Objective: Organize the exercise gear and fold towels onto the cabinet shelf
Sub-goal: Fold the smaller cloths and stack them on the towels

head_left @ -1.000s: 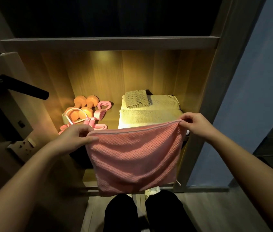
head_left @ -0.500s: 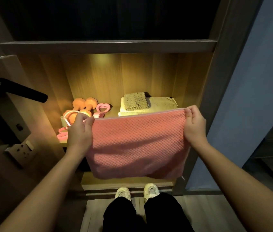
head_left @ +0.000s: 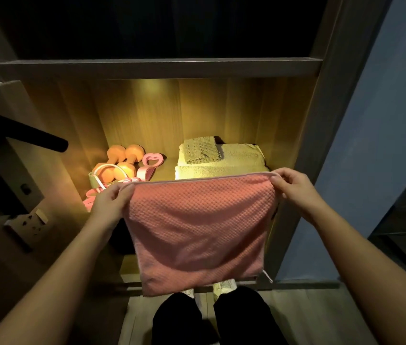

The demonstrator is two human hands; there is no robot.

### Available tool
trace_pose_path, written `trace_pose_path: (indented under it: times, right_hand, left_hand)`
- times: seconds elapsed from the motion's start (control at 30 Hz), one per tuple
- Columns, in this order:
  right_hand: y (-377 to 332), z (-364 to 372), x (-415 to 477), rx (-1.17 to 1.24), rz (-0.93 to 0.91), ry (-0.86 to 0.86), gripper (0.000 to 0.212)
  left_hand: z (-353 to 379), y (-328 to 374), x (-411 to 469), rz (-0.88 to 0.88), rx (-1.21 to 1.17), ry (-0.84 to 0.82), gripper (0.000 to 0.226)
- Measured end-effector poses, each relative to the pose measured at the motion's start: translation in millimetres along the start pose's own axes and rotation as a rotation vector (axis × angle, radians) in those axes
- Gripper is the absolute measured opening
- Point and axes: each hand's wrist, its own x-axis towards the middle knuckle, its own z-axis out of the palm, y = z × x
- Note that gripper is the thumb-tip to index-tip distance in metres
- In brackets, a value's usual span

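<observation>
Pink towel (head_left: 197, 227) now hangs lower (left hand (head_left: 111, 204), right hand (head_left: 294, 188) pinch its corners)

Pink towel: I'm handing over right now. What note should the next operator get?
Left hand: pinches the pink towel at its top left corner.
Right hand: pinches the top right corner.
The towel hangs spread out in front of the shelf, off the floor.
Done: dumbbells and pink gear lie on the left of the shelf, and a folded towel stack lies on the right.
Left: fold the pink towel and probably lay it on the stack.
</observation>
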Motion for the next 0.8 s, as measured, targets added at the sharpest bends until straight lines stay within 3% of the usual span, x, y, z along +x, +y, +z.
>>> trace_pose_path:
  times: [0.1, 0.2, 0.37, 0.47, 0.67, 0.8]
  right_hand:
    - [-8, 29, -5, 0.028, -0.035, 0.192, 0.020]
    - [-12, 45, -10, 0.003, -0.103, 0.435, 0.023]
    - [-6, 49, -9, -0.075, -0.068, 0.469, 0.022]
    - [-4, 44, -8, -0.048, -0.081, 0.483, 0.023]
    - [3, 23, -6, 0.030, 0.002, 0.308, 0.024]
    - [2, 22, -4, 0.038, 0.047, 0.207, 0.023]
  left_hand:
    - [26, 8, -6, 0.219, 0.179, 0.228, 0.026]
    - [31, 16, -3, 0.367, 0.229, 0.329, 0.025]
    - [29, 13, -3, 0.408, 0.298, 0.381, 0.028]
    - [29, 13, -7, 0.388, 0.228, 0.293, 0.029]
    - [15, 14, -3, 0.024, -0.050, -0.052, 0.028]
    - [5, 13, -2, -0.075, -0.148, -0.135, 0.029]
